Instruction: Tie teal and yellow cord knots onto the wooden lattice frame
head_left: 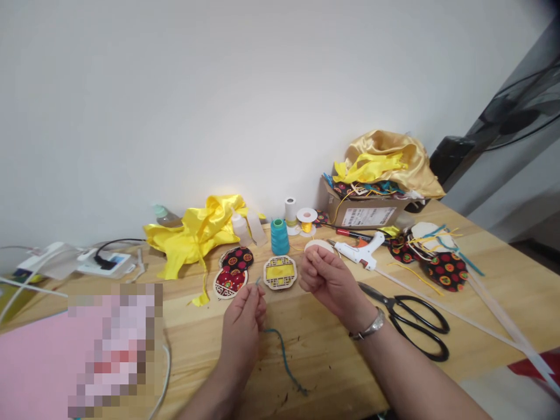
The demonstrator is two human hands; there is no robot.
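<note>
My left hand point(245, 312) is pinched firmly on the teal cord point(284, 359), whose tail trails toward the near edge of the counter point(336, 373). My right hand point(328, 283) has its fingertips together; contents, if any, I cannot tell. Scissors point(389, 302) lie beside it, toward the counter's right edge.

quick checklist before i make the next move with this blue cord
1. Left hand gripping the blue cord: ok, pinched, with the tail trailing below the hand.
2. Right hand holding the cord too: cannot tell, fingertips are pinched but nothing shows clearly between them.
3. Scissors nearby: ok, on the table beside the right forearm.
4. Glue gun standing upright: not ok, it lies on its side.
5. Glue gun cool: cannot tell.
6. Blue thread spool upright: ok.
</note>
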